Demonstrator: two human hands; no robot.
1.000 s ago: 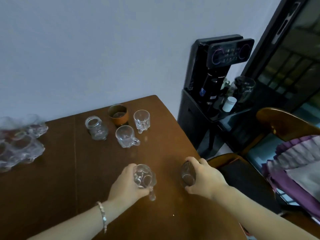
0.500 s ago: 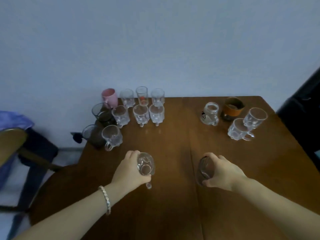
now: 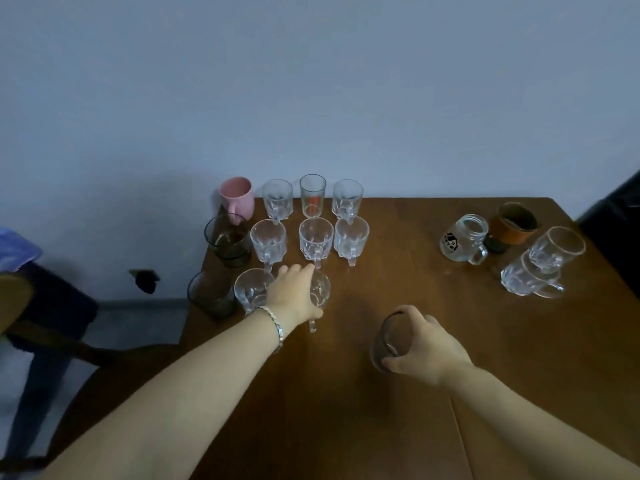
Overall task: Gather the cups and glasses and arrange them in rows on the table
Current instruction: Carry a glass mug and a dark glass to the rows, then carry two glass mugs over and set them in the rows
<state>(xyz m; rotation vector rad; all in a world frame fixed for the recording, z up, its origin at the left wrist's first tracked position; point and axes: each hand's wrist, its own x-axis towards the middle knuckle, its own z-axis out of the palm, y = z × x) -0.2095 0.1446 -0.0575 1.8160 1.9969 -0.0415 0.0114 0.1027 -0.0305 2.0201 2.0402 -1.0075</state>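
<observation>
**Currently: mug being set into third row**

Left hand point(image 3: 294, 294) grips a clear glass handled mug point(image 3: 320, 294), upright, handle pointing toward the person. Neighbouring clear mug point(image 3: 250, 289) sits just beside the fingers; a knock could topple it. Right hand point(image 3: 424, 344) clasps a dark smoked-glass tumbler point(image 3: 388, 341), upright.

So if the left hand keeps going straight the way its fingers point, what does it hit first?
Probably the middle clear mug of the second row, just beyond the left hand, which grips a clear mug; depth is uncertain.
</observation>
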